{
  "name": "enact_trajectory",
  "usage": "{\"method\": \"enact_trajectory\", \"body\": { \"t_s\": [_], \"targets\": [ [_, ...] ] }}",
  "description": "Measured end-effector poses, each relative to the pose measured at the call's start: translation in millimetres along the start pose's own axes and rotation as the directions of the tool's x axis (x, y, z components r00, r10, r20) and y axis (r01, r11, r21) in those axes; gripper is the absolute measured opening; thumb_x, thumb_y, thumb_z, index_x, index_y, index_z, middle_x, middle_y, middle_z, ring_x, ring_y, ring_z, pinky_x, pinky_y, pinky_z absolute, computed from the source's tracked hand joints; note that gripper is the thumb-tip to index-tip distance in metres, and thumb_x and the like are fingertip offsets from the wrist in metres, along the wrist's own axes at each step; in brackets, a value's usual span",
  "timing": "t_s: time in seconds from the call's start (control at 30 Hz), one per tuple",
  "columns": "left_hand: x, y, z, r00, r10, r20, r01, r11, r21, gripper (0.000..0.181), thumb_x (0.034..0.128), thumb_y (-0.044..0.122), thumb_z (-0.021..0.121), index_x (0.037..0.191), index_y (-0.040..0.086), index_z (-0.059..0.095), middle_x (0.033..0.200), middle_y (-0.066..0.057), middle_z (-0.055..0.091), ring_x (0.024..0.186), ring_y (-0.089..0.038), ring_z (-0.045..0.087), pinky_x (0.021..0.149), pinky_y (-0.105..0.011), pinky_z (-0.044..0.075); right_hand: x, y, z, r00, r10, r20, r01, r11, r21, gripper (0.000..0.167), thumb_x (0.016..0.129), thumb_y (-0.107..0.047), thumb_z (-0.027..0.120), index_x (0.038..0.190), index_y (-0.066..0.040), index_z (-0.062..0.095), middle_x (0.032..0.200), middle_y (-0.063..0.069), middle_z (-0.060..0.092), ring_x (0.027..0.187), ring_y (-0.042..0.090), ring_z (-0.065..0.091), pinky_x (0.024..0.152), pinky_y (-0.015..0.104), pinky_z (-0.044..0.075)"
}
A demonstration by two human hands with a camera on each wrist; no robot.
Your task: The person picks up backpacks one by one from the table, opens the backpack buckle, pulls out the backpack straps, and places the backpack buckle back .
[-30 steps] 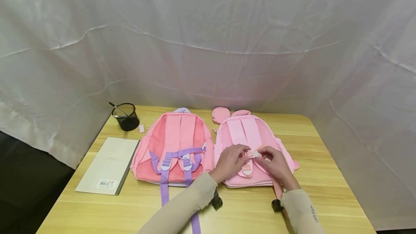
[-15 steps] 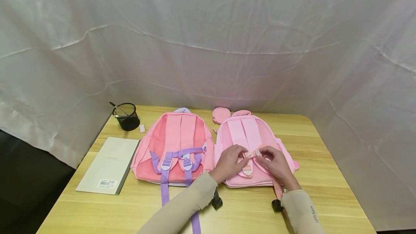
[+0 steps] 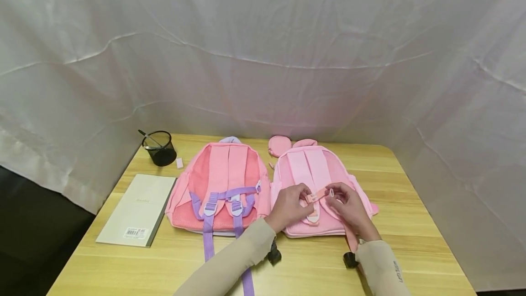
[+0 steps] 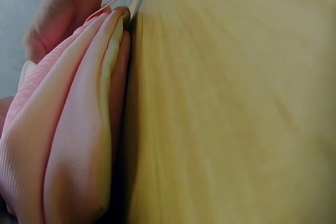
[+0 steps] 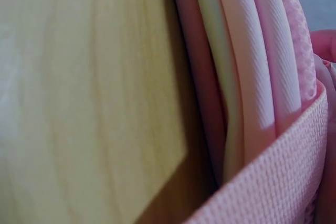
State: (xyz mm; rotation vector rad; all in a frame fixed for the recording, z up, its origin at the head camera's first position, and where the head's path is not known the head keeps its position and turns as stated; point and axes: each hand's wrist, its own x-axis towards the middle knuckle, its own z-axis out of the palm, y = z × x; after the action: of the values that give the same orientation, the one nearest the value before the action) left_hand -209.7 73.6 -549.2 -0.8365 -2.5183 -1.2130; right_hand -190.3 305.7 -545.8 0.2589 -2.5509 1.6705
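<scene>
A light pink backpack (image 3: 316, 229) lies straps-up on the table, at the right in the head view. Over it, my left hand (image 3: 289, 206) pinches a pale pink buckle (image 3: 313, 198) at its left end. My right hand (image 3: 348, 207) pinches a pink webbing strap (image 3: 322, 193) just to the right; a small whitish loop (image 3: 331, 192) shows at its fingertips. The strap slants up from the buckle to the right hand. Both wrist views mostly show the backpack's side (image 4: 73, 145) and webbing (image 5: 273, 182); the buckle's inner parts are too small to tell.
Left of the hands lies a coral backpack (image 3: 228, 163) with purple straps (image 3: 208, 241). Farther left are a cream notebook (image 3: 135, 209), a black mesh pen cup (image 3: 162, 152) and a small pale block (image 3: 179, 163). A round pink pouch (image 3: 280, 145) lies behind.
The whitish piece at my right fingertips has turned from lying in line with the buckle to standing upright. The buckle now tilts, with more strap showing between the hands. Both backpacks stay put.
</scene>
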Motion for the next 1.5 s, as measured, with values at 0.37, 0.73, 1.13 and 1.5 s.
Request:
{"method": "enact_trajectory", "body": {
  "t_s": [0.37, 0.73, 1.13, 1.5],
  "targets": [
    [-1.5, -0.8, -0.9, 1.0, -0.013, -0.027, 0.012, 0.999, -0.046, 0.024, 0.0801, 0.025, 0.081, 0.098, 0.019, 0.067, 0.087, 0.008, 0.071, 0.076, -0.005, 0.062, 0.071, -0.013, 0.045, -3.6, -1.3, 3.5, 0.991, -0.048, -0.123, 0.054, 0.998, 0.045, 0.028, 0.091, 0.001, 0.076, 0.118, 0.001, 0.07, 0.114, 0.021, 0.067, 0.105, 0.003, 0.06, 0.1, 0.008, 0.043],
    [-5.2, 1.3, -3.9, 0.995, -0.103, 0.001, 0.102, 0.983, -0.152, 0.025, 0.081, 0.023, 0.081, 0.1, 0.02, 0.066, 0.092, 0.01, 0.075, 0.083, -0.003, 0.066, 0.078, -0.017, 0.05, -9.3, -19.8, 10.1, 0.937, -0.042, -0.348, -0.002, 0.992, -0.125, 0.026, 0.086, 0.007, 0.074, 0.103, -0.012, 0.077, 0.109, 0.004, 0.063, 0.101, 0.02, 0.05, 0.075, 0.016, 0.047],
    [-4.0, 1.2, -1.8, 0.994, -0.108, 0.0, 0.106, 0.974, -0.2, 0.022, 0.0829, 0.017, 0.077, 0.102, 0.019, 0.066, 0.094, 0.008, 0.077, 0.085, -0.006, 0.069, 0.079, -0.017, 0.051, -4.3, -29.4, 14.3, 0.976, -0.211, 0.049, 0.217, 0.952, -0.216, 0.027, 0.089, -0.008, 0.081, 0.116, -0.011, 0.077, 0.126, 0.012, 0.07, 0.123, 0.027, 0.059, 0.102, 0.024, 0.047],
    [-4.0, 2.0, -3.2, 0.995, -0.095, 0.03, 0.099, 0.98, -0.174, 0.023, 0.0849, 0.018, 0.076, 0.105, 0.018, 0.064, 0.099, 0.009, 0.077, 0.092, -0.004, 0.068, 0.084, -0.02, 0.052, 2.1, -21.5, 19.1, 0.981, -0.19, 0.034, 0.191, 0.928, -0.32, 0.016, 0.087, -0.013, 0.083, 0.102, -0.019, 0.081, 0.117, 0.007, 0.074, 0.119, 0.027, 0.062, 0.102, 0.025, 0.046]
  ]
}}
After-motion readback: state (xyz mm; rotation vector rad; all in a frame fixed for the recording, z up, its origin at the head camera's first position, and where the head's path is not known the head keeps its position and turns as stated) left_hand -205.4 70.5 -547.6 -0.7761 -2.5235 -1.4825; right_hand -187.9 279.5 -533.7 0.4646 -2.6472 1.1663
